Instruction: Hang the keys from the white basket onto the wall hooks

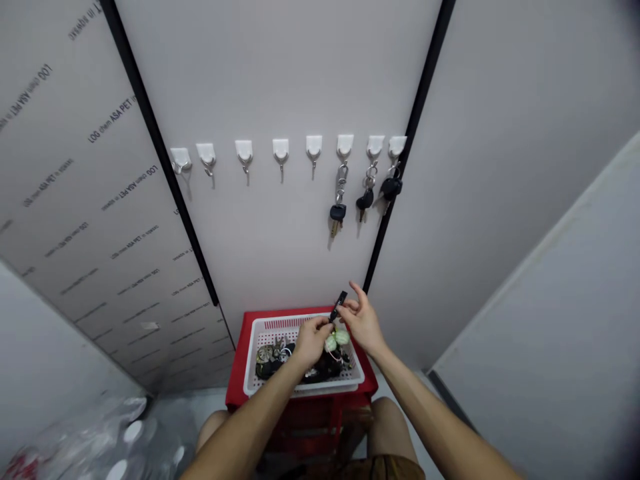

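1 blk tag [338, 306]; R hand [364, 325] pinching it; L hand [311, 341] gripping btm end; panel [107, 227]: "LOG chem ASA PET" (rptd)

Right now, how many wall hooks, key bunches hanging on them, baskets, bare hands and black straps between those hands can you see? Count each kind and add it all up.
White wall hooks: 8
Hanging key bunches: 3
White basket: 1
Left hand and right hand: 2
Black strap: 1
Total: 15
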Demonstrator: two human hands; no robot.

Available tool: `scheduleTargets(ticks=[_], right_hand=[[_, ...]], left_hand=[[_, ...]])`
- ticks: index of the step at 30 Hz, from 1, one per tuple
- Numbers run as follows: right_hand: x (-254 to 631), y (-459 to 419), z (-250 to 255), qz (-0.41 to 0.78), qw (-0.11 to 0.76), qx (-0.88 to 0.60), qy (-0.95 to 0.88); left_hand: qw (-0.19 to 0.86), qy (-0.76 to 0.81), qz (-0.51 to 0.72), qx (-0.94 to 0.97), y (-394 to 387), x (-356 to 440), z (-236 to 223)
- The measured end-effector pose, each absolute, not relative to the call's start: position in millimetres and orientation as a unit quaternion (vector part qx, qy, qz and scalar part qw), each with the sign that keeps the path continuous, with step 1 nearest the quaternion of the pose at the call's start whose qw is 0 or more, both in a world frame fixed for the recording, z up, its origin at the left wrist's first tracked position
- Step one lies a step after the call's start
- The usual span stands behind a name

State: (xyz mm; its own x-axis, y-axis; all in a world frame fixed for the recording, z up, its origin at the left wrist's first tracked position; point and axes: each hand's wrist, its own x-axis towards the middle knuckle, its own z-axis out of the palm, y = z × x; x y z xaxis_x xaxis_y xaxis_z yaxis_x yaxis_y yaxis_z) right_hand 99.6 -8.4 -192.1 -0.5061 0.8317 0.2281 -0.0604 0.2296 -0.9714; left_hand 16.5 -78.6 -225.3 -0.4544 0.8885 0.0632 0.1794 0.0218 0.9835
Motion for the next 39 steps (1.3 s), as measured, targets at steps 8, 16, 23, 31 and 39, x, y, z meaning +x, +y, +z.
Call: scheduleTargets(ticks=[8,16,23,31,39], right_hand=[[99.7,-17.2,-194.9,0.527,0.404,-0.281,-0.693],[101.6,-40.0,-206.2,0.472,0.327,-0.226,-0.787],[87.1,-23.4,-197.9,0.469,0.365,-0.270,-0.757],[87.4,-43.8,-217.7,0.525,0.232,-0.202,-0.794],[79.4,-41.3,-219.3,0.520,0.206,-0.217,-0.800]], left_hand=[[0.373,0.544,0.685,0.310,-86.3,1.5,-197.4],[0.341,0.536,0.726,0.264,-90.2,-9.5,-195.8],[0.342,0.526,0.729,0.273,-92.6,-10.4,-193.8],[0.289,0.465,0.818,0.176,-90.0,-25.4,-192.7],[0.251,0.441,0.852,0.128,-92.9,-40.4,-191.6]])
